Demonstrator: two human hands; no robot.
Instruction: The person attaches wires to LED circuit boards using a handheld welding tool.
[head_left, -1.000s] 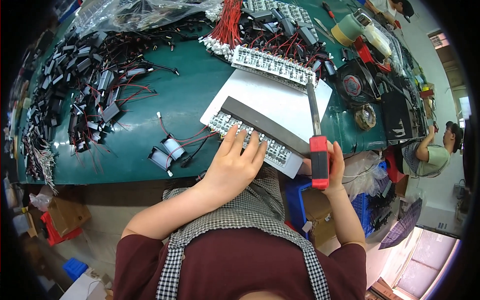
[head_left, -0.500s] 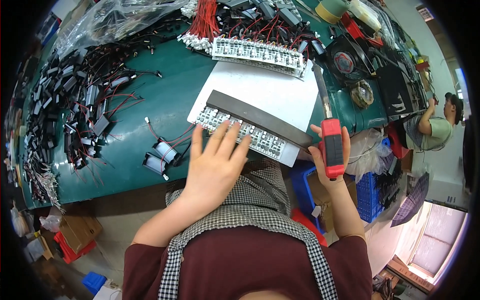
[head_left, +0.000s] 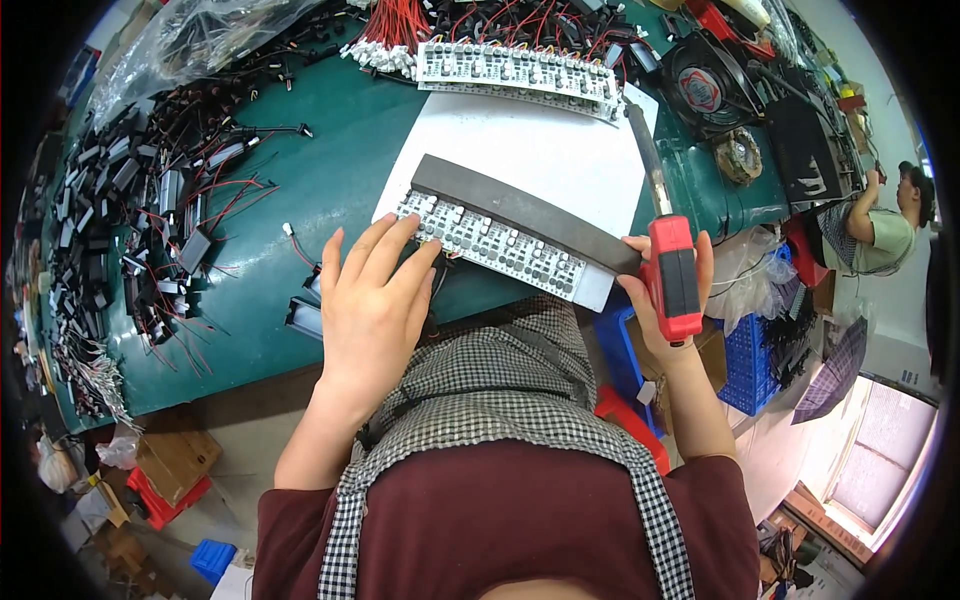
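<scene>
My left hand (head_left: 372, 305) has its fingers stretched out, the tips at the left end of a white circuit board strip (head_left: 500, 248). Small components cover the strip, which lies along the near side of a dark grey bar (head_left: 520, 212) on a white sheet (head_left: 480, 135). In my right hand (head_left: 655, 325) is a red-and-black soldering gun (head_left: 675, 280), its metal shaft pointing away from me. The right thumb and a finger also touch the bar's right end. Partly behind my left hand lies a small grey box with wires (head_left: 304, 318).
Beyond the sheet lie stacked circuit board strips (head_left: 515, 70) and red wires (head_left: 395, 25). Many small grey boxes (head_left: 175, 190) with wires crowd the left of the green table (head_left: 255, 350). A black fan (head_left: 700, 85) and a tape roll (head_left: 738, 157) stand right; another person (head_left: 885, 225) sits beyond.
My left hand has shifted left, from over the middle of the strip to its left end, now covering part of the wired boxes. My right hand keeps the soldering gun.
</scene>
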